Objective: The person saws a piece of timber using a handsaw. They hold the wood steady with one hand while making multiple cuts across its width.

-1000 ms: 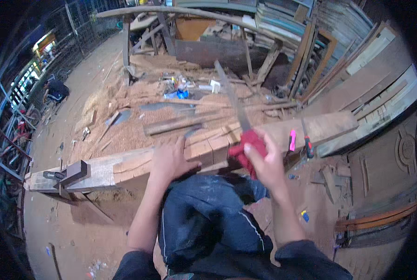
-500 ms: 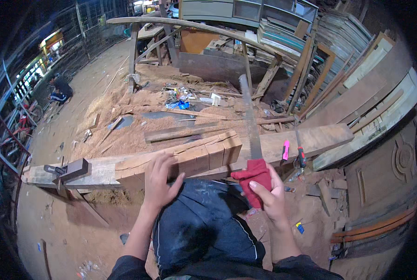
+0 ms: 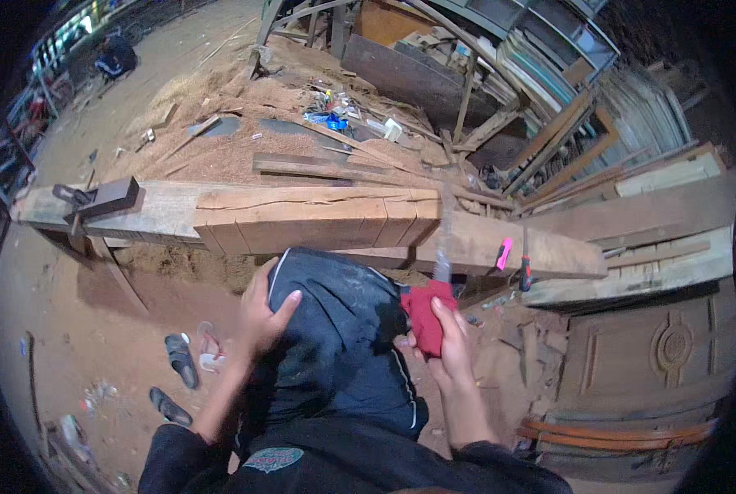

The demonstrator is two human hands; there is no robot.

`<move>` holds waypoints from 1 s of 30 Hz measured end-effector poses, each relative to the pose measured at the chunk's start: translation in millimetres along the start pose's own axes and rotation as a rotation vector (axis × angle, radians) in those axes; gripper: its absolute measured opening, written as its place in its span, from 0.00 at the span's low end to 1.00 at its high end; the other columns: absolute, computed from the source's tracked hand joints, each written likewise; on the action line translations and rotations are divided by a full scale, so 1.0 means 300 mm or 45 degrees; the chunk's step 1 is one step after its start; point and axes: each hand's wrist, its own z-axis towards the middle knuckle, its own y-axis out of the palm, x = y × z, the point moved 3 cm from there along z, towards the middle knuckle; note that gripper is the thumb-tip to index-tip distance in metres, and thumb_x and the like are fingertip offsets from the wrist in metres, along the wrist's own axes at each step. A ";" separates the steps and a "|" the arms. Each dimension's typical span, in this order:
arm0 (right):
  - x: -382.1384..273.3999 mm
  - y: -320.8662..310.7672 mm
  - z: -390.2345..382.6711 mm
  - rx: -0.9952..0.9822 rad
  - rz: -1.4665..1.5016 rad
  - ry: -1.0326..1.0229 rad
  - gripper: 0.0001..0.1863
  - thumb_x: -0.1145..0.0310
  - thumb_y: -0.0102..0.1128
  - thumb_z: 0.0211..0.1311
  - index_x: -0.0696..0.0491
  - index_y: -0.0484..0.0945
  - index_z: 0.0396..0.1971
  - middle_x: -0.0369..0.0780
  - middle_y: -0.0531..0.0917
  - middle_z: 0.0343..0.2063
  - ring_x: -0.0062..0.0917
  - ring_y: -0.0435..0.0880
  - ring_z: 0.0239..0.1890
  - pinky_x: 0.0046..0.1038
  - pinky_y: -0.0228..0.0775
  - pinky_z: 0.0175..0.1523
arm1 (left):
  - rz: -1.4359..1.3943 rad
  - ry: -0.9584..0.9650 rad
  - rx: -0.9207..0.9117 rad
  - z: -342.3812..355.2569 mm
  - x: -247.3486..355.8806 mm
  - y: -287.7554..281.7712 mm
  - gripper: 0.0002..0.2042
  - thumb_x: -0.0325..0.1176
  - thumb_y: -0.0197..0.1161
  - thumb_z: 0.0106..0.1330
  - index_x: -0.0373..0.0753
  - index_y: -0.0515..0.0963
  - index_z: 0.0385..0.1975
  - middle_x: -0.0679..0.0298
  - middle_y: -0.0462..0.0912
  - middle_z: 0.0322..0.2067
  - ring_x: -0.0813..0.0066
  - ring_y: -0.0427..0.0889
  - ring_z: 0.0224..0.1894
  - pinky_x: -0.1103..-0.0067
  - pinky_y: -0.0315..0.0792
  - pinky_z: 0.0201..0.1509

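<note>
My right hand (image 3: 448, 333) grips a handsaw by its handle, which is wrapped in red cloth (image 3: 430, 309). The saw's blurred blade (image 3: 443, 247) points away from me, at the right end of a thick wooden block (image 3: 318, 218). A long crack runs along the block's top, and several lines cross its near face. Under it lies a long wooden beam (image 3: 508, 239). With thumb and fingers apart, my left hand (image 3: 265, 317) is at the side of my dark-trousered leg (image 3: 327, 313), off the wood.
A wood plane (image 3: 109, 198) rests on the beam's left end. On the right are a pink marker (image 3: 504, 253) and a screwdriver-like tool (image 3: 526, 267). Sandals (image 3: 181, 360) lie on the floor at left. Beyond are sawdust, planks and a seated person (image 3: 116, 58). A carved panel (image 3: 647, 346) lies right.
My left hand has come off the block and back to my leg. The view has tilted and turned. The saw remains in my right hand, its blade now by the block's right end.
</note>
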 end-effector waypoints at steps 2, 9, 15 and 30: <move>-0.060 -0.042 -0.012 -0.042 -0.027 -0.409 0.20 0.55 0.56 0.76 0.58 0.76 0.51 0.42 0.84 0.32 0.27 0.83 0.22 0.27 0.75 0.23 | -0.126 -0.104 -0.022 0.007 -0.006 -0.005 0.34 0.46 0.65 0.69 0.33 0.65 0.69 0.44 0.75 0.62 0.49 0.75 0.65 0.65 0.66 0.70; -0.045 -0.054 0.001 -0.031 -0.163 -0.129 0.21 0.51 0.52 0.77 0.56 0.77 0.48 0.40 0.83 0.27 0.27 0.83 0.20 0.26 0.73 0.20 | -0.520 -0.350 -0.304 -0.116 -0.317 -0.032 0.32 0.57 0.43 0.81 0.35 0.65 0.71 0.49 0.76 0.65 0.60 0.72 0.68 0.68 0.60 0.74; 0.032 -0.074 0.026 0.075 -0.167 -0.092 0.20 0.57 0.55 0.75 0.60 0.76 0.52 0.45 0.85 0.28 0.30 0.84 0.19 0.29 0.75 0.21 | -0.729 -0.922 -0.618 -0.281 -0.513 -0.002 0.41 0.66 0.37 0.79 0.36 0.55 0.78 0.57 0.61 0.75 0.63 0.59 0.76 0.71 0.50 0.80; 0.009 0.005 -0.085 -0.033 -0.043 -0.247 0.20 0.60 0.54 0.75 0.61 0.73 0.54 0.47 0.86 0.34 0.30 0.87 0.25 0.32 0.82 0.25 | -0.691 -0.727 -0.427 -0.045 -0.240 -0.040 0.33 0.55 0.39 0.83 0.31 0.64 0.73 0.55 0.69 0.70 0.67 0.66 0.72 0.74 0.54 0.77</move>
